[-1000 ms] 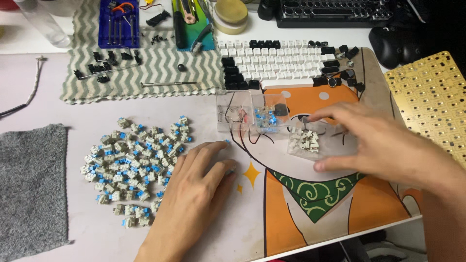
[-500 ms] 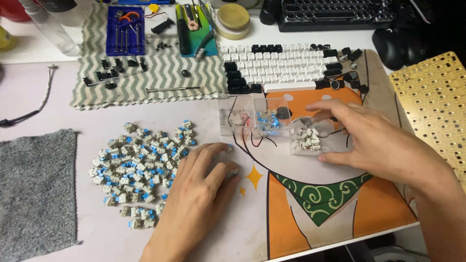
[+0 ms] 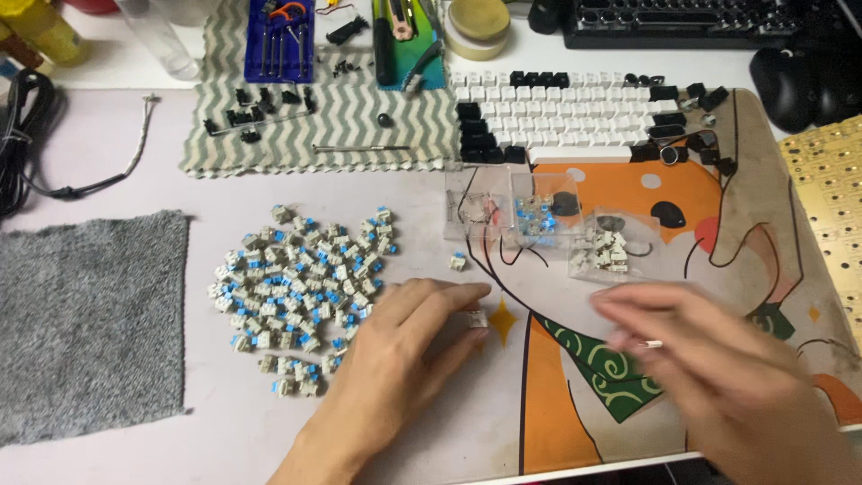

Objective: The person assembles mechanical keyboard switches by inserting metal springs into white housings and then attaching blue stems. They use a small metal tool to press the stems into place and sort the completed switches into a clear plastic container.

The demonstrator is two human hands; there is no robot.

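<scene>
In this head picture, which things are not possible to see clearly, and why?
- Right hand, head view: motion blur; the thin white thing at its fingers cannot be identified.
- Small switch under the left hand: mostly covered by the fingers.
- Gold plate: cut by the right edge.
- Clear boxes: contents too small.

Matt plastic switches (image 3: 301,292) heaped at 9 o'clock of the left hand (image 3: 404,355), clear glossy plastic boxes (image 3: 548,224) at 1 o'clock, smooth printed desk mat (image 3: 575,422) beneath, rough grey cloth (image 3: 85,323) far at 9 o'clock.
</scene>
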